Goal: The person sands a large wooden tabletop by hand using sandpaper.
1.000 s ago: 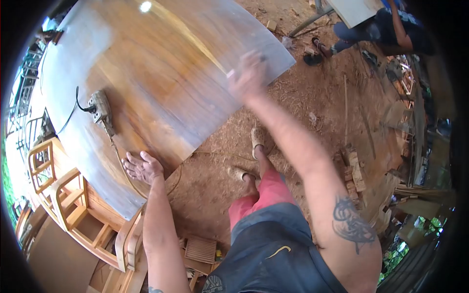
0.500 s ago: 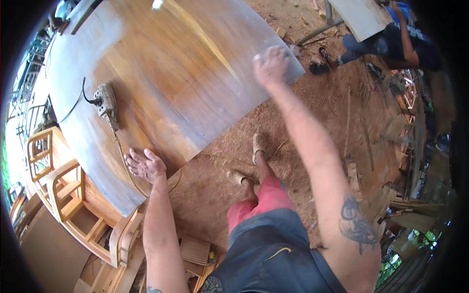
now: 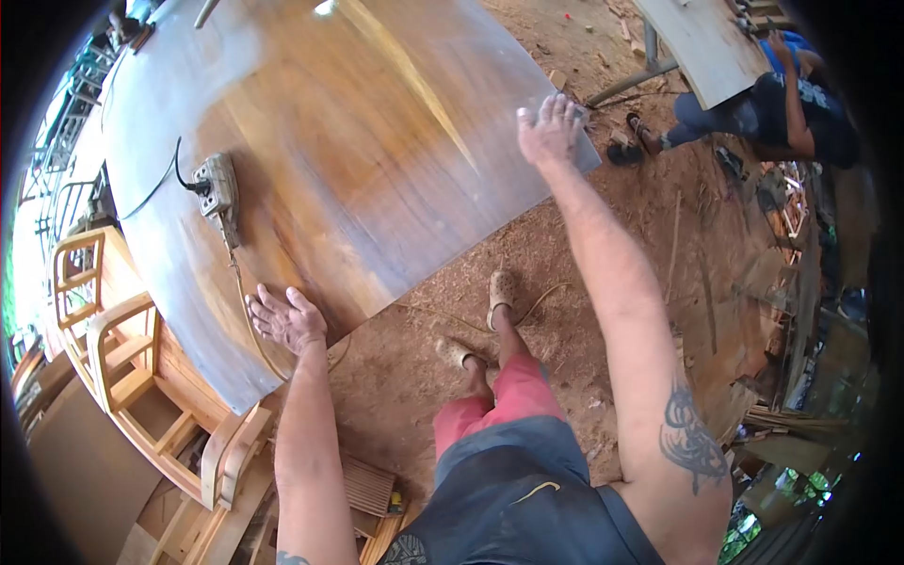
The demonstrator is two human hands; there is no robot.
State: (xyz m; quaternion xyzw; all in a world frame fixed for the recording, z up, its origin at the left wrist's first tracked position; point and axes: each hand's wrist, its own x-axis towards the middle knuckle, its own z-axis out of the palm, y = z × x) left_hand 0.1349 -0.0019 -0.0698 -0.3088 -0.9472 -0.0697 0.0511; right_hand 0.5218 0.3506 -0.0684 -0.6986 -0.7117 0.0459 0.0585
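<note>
Across the upper left of the view, slanting away from you, lies the broad wood-grained panel (image 3: 377,169), brown and streaked through its middle and dusted whitish along its edges and corners. Your left hand (image 3: 287,322) rests palm down near its near edge, the fingers straight and spread, gripping nothing that shows. Your right hand (image 3: 550,141) reaches out to the panel's right-hand corner, back upward, the fingers extended and slightly apart; something greyish shows beside the fingertips, but you cannot tell whether the palm covers or holds anything.

On the panel, beyond your left hand, sits a dusty extension socket (image 3: 219,191) with a black plug (image 3: 196,187) in it. A yellowish cord (image 3: 235,282) runs from its near end, passing just beside your left fingers toward the panel's edge. To the left of the panel, and lower, stands a pale wooden chair frame (image 3: 132,367) with rounded arms.

Your beige clogs (image 3: 502,288) are on the reddish ground (image 3: 395,377), which is strewn with shavings. At the upper right, well apart from your right hand, a co-worker (image 3: 796,118) in dark clothes is beside a pale board (image 3: 702,47).
</note>
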